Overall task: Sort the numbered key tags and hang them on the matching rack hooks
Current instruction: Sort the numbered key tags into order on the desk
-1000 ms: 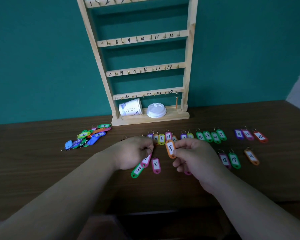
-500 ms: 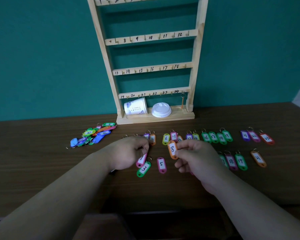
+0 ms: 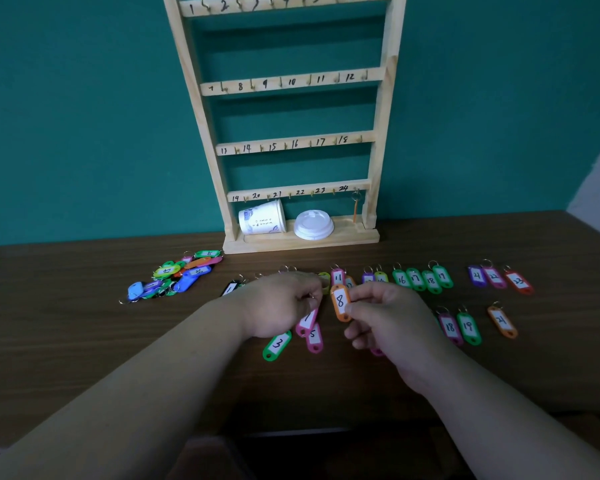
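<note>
orange tag 8 [image 3: 340,302], green tag 3 [image 3: 277,345], teal wall [image 3: 84,116]

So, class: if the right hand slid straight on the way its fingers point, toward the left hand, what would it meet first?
Probably the left hand. The right hand pinches the orange tag 8, its fingers pointing left; the left hand's fingertips lie just beyond that tag, though depth is unclear.

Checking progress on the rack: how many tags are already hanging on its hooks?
1. A single orange tag hangs at the right end of the rack's bottom rail, near 24. Every other visible hook is bare; the top row is partly cropped.
</note>
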